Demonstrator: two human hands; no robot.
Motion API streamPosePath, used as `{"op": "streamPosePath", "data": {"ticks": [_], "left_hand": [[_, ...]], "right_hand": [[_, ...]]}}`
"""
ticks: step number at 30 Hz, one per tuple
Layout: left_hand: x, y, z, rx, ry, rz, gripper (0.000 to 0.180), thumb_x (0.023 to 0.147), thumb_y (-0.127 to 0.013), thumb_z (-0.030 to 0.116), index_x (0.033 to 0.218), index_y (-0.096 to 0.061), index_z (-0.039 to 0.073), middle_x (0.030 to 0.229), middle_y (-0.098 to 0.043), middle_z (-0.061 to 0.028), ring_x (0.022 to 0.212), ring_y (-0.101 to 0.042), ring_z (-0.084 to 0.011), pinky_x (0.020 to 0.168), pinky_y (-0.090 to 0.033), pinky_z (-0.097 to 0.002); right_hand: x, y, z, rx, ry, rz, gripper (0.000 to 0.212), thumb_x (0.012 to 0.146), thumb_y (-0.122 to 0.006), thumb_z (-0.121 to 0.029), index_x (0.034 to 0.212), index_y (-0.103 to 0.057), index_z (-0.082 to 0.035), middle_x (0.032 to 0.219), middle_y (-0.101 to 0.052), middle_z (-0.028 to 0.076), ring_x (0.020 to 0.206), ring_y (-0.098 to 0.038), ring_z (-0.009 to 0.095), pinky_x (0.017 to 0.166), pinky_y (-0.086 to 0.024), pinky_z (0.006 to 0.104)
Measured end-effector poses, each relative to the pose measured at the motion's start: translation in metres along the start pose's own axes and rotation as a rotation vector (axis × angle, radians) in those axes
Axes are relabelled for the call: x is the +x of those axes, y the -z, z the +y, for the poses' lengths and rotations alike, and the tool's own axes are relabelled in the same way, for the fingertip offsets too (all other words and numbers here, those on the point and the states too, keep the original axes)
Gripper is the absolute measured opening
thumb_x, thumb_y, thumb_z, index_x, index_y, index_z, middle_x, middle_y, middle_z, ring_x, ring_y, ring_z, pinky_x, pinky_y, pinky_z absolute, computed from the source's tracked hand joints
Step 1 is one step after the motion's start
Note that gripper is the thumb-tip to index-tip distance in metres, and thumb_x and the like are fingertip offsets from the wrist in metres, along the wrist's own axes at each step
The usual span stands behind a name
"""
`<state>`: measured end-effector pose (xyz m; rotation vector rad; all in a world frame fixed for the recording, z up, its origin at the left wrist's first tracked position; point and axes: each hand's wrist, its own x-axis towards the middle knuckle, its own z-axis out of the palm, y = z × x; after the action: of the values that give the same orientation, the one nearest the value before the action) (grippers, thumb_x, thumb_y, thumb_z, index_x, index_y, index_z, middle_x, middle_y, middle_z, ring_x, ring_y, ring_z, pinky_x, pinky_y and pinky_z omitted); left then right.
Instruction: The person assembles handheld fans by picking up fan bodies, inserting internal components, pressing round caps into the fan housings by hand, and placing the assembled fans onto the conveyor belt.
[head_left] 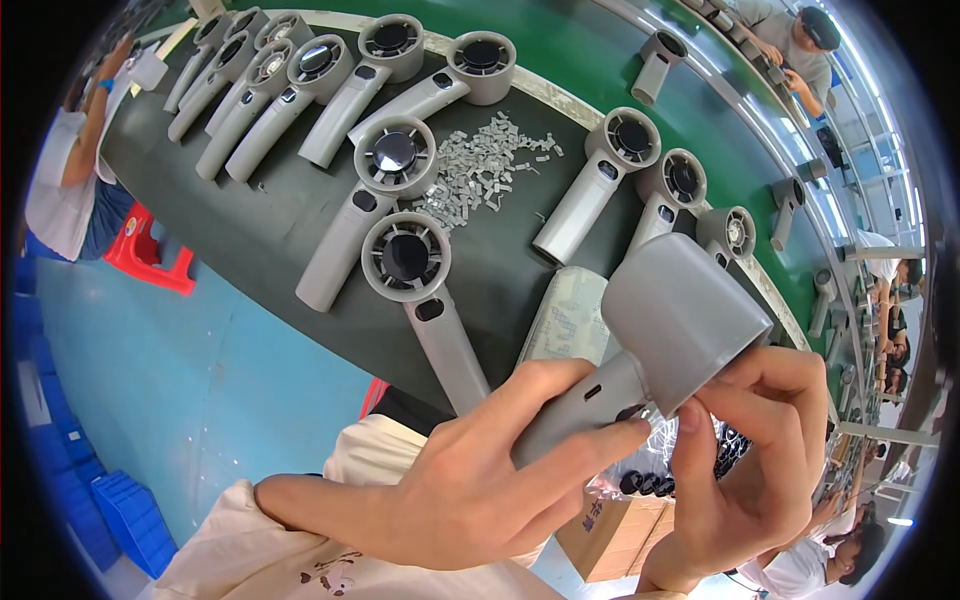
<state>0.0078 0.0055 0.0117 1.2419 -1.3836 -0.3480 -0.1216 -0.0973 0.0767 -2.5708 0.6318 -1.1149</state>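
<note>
A grey handheld fan (680, 310) is tilted in front of me, its rounded head up and its handle down to the left. My left hand (500, 470) is closed around the handle, with a finger lying along it near the neck. My right hand (765, 450) is closed in a pinch at the underside of the fan head, beside the neck. Its thumb and fingertips touch or nearly touch the rim there; anything small between them is hidden. Just past the fan's handle lies another grey handheld fan (440, 340) with a black centre.
More grey fans (390, 160) lie on the dark table (270, 230) around a heap of small grey clips (485, 170). A pale printed packet (565, 315) lies behind my hands. A cardboard box (615, 540) stands below. Fans ride a green conveyor (560, 60); people work nearby.
</note>
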Motion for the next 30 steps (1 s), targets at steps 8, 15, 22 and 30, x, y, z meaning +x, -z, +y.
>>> {"op": "streamPosePath", "data": {"ticks": [8,15,22,30], "left_hand": [[0.0,-0.01,0.001,0.131,0.023,-0.165,0.029,0.067,-0.055,-0.008,0.09,-0.068,0.003,0.111,-0.054,-0.026,0.085,-0.061,-0.0285,0.068,-0.05,-0.0307],[-0.017,-0.021,-0.008,-0.525,0.332,-0.129,0.056,0.078,-0.055,-0.01,0.13,-0.036,-0.002,0.111,-0.054,-0.0234,0.093,-0.061,-0.0261,0.083,-0.048,-0.035],[-0.002,-0.009,-0.009,-0.854,0.87,-0.343,0.078,0.08,-0.056,-0.011,0.143,-0.012,-0.002,0.121,-0.051,-0.0227,0.105,-0.06,-0.0312,0.09,-0.048,-0.037],[0.001,-0.018,-0.006,-1.162,1.215,-0.474,0.081,0.078,-0.06,-0.012,0.144,-0.017,0.005,0.127,-0.05,-0.0191,0.113,-0.056,-0.0342,0.095,-0.047,-0.039]], "right_hand": [[-0.008,0.015,0.008,0.016,-0.299,-0.071,0.028,0.051,-0.081,-0.001,0.068,-0.059,-0.003,0.068,-0.052,0.003,0.057,-0.045,0.011,0.047,-0.028,0.023],[-0.052,0.085,0.088,-0.145,-0.762,0.185,0.012,0.087,-0.059,-0.007,0.084,-0.062,0.004,0.075,-0.058,0.002,0.068,-0.05,0.007,0.06,-0.037,0.02],[-0.168,0.131,0.194,-0.589,-0.77,-0.13,0.022,0.081,-0.066,-0.011,0.101,-0.066,-0.003,0.092,-0.061,0.009,0.076,-0.059,0.017,0.065,-0.046,0.0284],[-0.157,0.119,0.194,-0.626,-0.759,-0.203,0.026,0.077,-0.064,-0.002,0.102,-0.056,-0.002,0.092,-0.058,0.014,0.082,-0.057,0.027,0.072,-0.046,0.0339]]}}
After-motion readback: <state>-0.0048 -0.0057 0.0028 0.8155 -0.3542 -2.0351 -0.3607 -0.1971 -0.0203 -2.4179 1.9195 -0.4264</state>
